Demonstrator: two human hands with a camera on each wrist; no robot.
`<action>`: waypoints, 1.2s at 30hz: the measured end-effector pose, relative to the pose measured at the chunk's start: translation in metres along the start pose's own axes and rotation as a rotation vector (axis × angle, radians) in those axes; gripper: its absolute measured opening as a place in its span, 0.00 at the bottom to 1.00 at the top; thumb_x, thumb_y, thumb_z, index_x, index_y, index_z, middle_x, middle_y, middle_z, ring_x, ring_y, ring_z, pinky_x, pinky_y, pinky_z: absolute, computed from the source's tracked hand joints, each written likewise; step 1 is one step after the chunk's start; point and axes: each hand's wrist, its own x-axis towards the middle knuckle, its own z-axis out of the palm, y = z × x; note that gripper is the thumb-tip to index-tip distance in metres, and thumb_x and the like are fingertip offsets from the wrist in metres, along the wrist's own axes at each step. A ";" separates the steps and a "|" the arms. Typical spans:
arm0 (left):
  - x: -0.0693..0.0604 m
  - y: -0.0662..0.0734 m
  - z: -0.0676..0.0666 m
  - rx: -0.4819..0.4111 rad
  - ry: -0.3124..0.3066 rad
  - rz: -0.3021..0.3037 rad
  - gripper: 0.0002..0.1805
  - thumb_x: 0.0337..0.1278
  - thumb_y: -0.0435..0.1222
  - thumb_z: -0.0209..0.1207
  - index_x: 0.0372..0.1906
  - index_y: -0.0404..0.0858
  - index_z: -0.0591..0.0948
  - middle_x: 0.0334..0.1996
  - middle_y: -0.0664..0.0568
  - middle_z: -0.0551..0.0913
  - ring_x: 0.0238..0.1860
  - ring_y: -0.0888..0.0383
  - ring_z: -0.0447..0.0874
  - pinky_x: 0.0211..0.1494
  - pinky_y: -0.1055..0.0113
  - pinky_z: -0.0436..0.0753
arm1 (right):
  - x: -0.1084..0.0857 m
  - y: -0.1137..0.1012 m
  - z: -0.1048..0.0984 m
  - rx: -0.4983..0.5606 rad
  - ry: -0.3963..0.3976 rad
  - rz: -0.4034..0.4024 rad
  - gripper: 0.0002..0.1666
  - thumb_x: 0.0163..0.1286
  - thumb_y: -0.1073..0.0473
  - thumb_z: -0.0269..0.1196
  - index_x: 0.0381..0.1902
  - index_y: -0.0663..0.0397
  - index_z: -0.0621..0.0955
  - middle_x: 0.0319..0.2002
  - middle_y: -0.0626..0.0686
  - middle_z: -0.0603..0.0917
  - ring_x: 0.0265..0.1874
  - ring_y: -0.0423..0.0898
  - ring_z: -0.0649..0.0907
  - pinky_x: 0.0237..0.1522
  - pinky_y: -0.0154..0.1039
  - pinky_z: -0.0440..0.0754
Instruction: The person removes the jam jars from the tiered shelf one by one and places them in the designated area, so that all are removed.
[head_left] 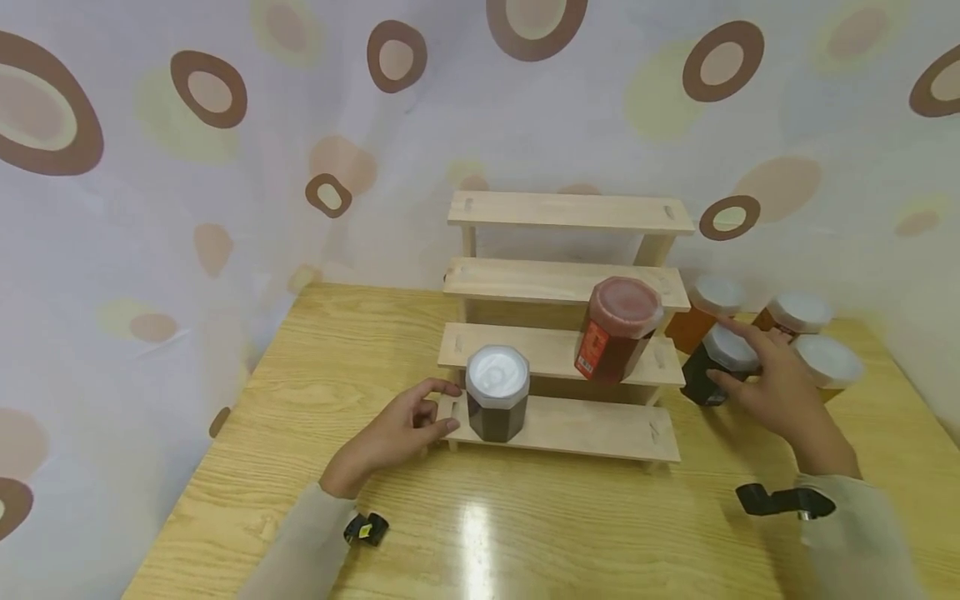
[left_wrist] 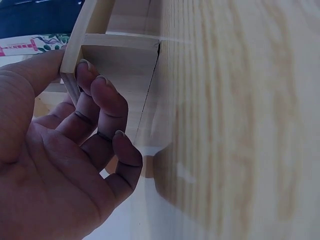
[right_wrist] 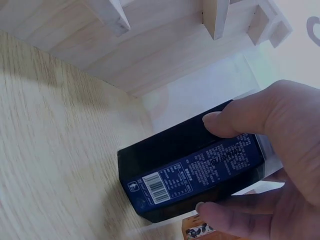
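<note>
A wooden four-step rack (head_left: pixel 585 429) stands on the table, seen from above. At the left end of its lowest board, my left hand (head_left: pixel 401 425) has thumb and curled fingers round the board's edge; the left wrist view shows this hand (left_wrist: pixel 75 135) close up, at the board end (left_wrist: pixel 72 62). My right hand (head_left: pixel 780 387) grips a dark jar (head_left: pixel 708 375) with a whitish lid, right of the rack. In the right wrist view, thumb and fingers of the hand (right_wrist: pixel 280 150) lie on opposite sides of the jar (right_wrist: pixel 180 167), near its lid.
A dark jar with a white lid (head_left: pixel 497 400) stands on the lowest step, left side. A red jar (head_left: pixel 617 329) stands on the second step from the bottom, right side. Several lidded jars, one orange (head_left: pixel 686 329), stand around the right hand. A patterned cloth (head_left: pixel 375 125) hangs behind.
</note>
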 end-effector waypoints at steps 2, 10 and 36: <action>0.000 -0.001 0.000 0.000 0.000 0.005 0.21 0.74 0.32 0.61 0.66 0.37 0.73 0.20 0.55 0.68 0.20 0.61 0.66 0.27 0.70 0.71 | 0.001 -0.001 0.001 0.007 -0.007 0.007 0.50 0.53 0.74 0.77 0.74 0.62 0.70 0.53 0.74 0.77 0.48 0.69 0.73 0.44 0.68 0.69; -0.003 -0.001 -0.002 -0.008 0.004 0.003 0.21 0.74 0.33 0.61 0.66 0.36 0.73 0.20 0.55 0.68 0.20 0.61 0.66 0.27 0.70 0.71 | -0.002 -0.008 0.003 -0.012 -0.018 -0.002 0.51 0.58 0.72 0.76 0.77 0.59 0.68 0.53 0.75 0.72 0.50 0.70 0.72 0.45 0.70 0.69; 0.000 0.003 0.000 -0.010 0.000 -0.002 0.21 0.74 0.33 0.61 0.66 0.35 0.73 0.20 0.54 0.69 0.21 0.61 0.65 0.27 0.70 0.70 | 0.006 -0.069 -0.015 0.154 0.242 -0.076 0.36 0.63 0.72 0.72 0.70 0.56 0.77 0.58 0.57 0.77 0.46 0.26 0.77 0.32 0.16 0.73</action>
